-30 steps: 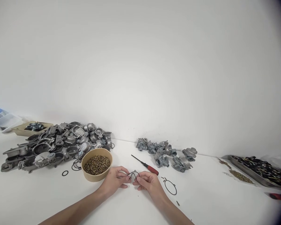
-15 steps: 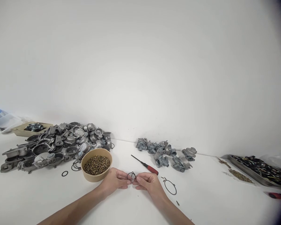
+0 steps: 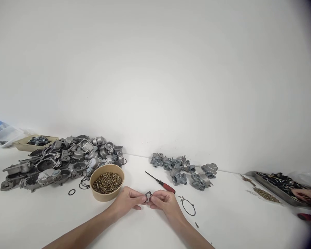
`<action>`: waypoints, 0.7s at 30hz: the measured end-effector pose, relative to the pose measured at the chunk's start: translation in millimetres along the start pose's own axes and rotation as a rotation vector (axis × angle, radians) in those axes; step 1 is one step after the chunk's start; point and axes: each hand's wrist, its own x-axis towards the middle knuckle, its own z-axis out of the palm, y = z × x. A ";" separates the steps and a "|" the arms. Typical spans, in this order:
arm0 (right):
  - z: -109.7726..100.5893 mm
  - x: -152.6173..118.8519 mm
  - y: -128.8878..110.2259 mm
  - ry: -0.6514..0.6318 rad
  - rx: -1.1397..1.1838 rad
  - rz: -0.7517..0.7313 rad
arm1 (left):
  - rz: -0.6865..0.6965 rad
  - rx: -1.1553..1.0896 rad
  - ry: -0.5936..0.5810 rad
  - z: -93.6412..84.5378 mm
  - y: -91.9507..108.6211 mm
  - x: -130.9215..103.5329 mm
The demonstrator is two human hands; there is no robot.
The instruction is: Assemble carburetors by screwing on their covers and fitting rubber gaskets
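Between my two hands is a thin black rubber gasket ring (image 3: pixel 148 193), its top loop showing above the fingertips. My left hand (image 3: pixel 129 199) pinches its left side, and my right hand (image 3: pixel 162 201) pinches the right side. Part of the ring is hidden by the fingers. Just left of my left hand stands a round tan bowl (image 3: pixel 103 197) filled with small brass-coloured screws (image 3: pixel 107 182). Beyond my right hand lies a screwdriver (image 3: pixel 167 187) with a red and black handle. Another black gasket ring (image 3: pixel 188 207) rests on the table to the right.
A heap of grey metal housings (image 3: pixel 49 166) covers the left, near loose black rings (image 3: pixel 72 192). Carburettor-like metal bodies (image 3: pixel 178 177) sit by the wall. At right, another person's hand (image 3: pixel 307 195) reaches into a metal tray (image 3: pixel 282 197) of dark parts, beside loose brass pieces (image 3: pixel 265 194).
My left fingertips have closed in towards the right hand, and the ring has shifted slightly right. Another person's hand has come into view over the tray at right.
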 end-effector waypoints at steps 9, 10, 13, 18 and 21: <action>-0.7 0.0 0.5 0.000 -0.008 -0.001 | -0.021 0.001 0.066 0.1 -2.9 2.5; -0.8 0.2 0.9 0.004 -0.002 0.001 | -0.025 -0.001 0.073 0.2 -3.3 2.8; -1.2 0.9 2.3 0.006 0.013 0.007 | -0.031 -0.017 0.097 0.8 -4.5 3.5; -2.5 2.1 4.4 -0.002 0.017 0.003 | -0.030 -0.042 0.131 1.9 -4.3 3.5; -2.7 2.6 4.8 -0.009 0.015 -0.007 | -0.024 -0.059 0.139 2.1 -3.7 3.5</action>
